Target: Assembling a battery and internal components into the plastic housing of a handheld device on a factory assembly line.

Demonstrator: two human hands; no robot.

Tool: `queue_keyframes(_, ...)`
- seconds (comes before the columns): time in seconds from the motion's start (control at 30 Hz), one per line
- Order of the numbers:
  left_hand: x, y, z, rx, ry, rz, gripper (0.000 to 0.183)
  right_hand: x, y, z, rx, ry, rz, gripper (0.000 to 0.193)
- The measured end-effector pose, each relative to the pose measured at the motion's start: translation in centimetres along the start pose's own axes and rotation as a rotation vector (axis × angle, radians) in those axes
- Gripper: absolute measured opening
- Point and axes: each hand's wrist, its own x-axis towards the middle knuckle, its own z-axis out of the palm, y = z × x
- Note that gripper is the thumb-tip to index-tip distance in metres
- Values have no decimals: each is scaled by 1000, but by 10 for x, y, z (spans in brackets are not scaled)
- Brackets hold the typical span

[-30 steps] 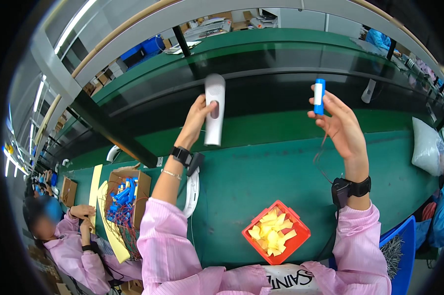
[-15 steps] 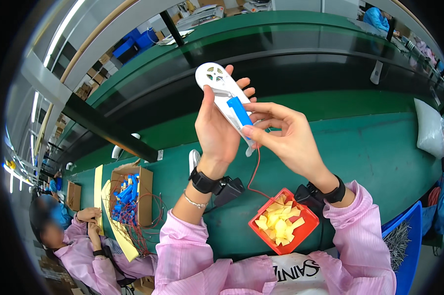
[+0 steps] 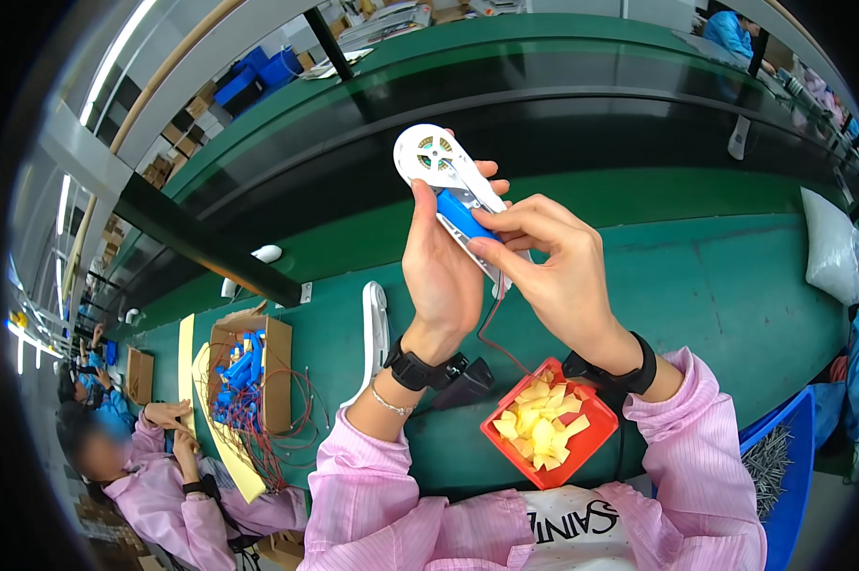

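My left hand (image 3: 441,276) holds up a white plastic housing (image 3: 431,158) with a small round motor at its top end. My right hand (image 3: 553,271) pinches a blue cylindrical battery (image 3: 464,213) against the open inside of that housing. A thin red wire (image 3: 491,328) hangs from the housing down between my wrists. Both hands are raised in front of me above the green table (image 3: 715,285). I wear black wrist straps and pink sleeves.
A red tray (image 3: 582,447) of yellow slips sits near my chest. Another white housing (image 3: 376,333) lies on the table at left. A cardboard box (image 3: 249,371) holds several blue batteries with red wires. A person in pink works at lower left. A blue bin (image 3: 781,466) stands at right.
A second ago my hands were apart, stretched out over the table, one with the housing and one with the battery. They have come together close to me, battery now against the housing.
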Motion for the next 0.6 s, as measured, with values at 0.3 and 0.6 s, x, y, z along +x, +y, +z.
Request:
queue_keyframes(0.3, -4, 14, -3, -7, 3, 9, 57, 7, 4, -5, -162, -17, -196, 29)
queue_keyframes(0.6, -8, 39, 8, 407, -21, 24, 57, 6, 0, -9, 630, -523, 455, 42)
